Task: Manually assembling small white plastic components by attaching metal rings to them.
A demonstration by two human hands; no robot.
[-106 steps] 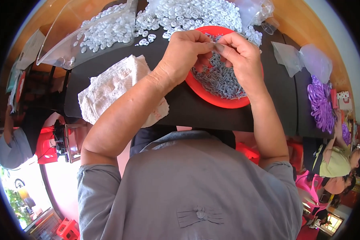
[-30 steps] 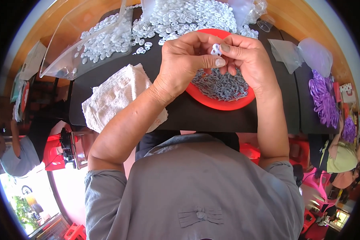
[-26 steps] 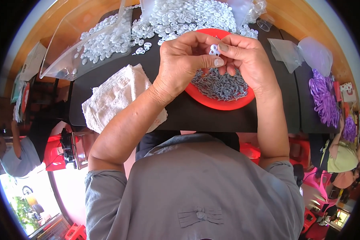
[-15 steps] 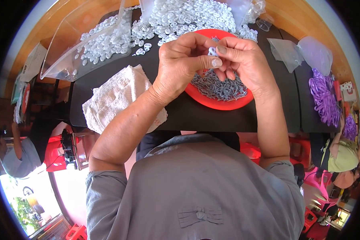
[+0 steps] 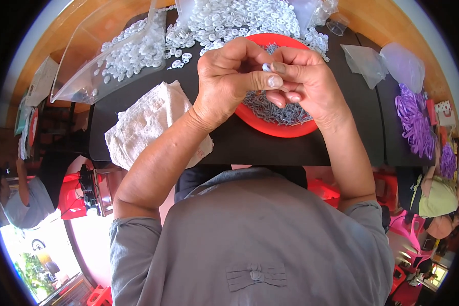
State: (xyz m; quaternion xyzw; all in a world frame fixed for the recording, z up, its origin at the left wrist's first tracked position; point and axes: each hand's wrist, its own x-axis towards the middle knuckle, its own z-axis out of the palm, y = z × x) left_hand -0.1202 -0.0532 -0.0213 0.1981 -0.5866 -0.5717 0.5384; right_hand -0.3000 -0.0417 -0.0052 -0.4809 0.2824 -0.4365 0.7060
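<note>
Both hands meet above a red round dish (image 5: 285, 131) heaped with small grey pointed pieces (image 5: 283, 113), perhaps screws or plugs. My left hand (image 5: 227, 76) pinches a small white plastic piece (image 5: 266, 67) between thumb and index finger. From the other side, my right hand (image 5: 313, 79) presses thumb and fingertips against that same piece. Most of it is hidden by the fingers, so I cannot tell whether a grey piece is joined to it. Loose white oval pieces with holes (image 5: 239, 20) lie in a large heap behind the dish.
A clear plastic bin (image 5: 64, 97) lies tipped at the back left with white pieces spilling out. A folded white cloth (image 5: 150, 120) rests left of the dish. Clear plastic bags (image 5: 403, 66) and a purple cord bundle (image 5: 415, 122) are at right. Other people sit at both sides.
The white piece is more covered by my fingers now. My right hand has turned slightly and closed in on it; my left hand has shifted slightly up and left.
</note>
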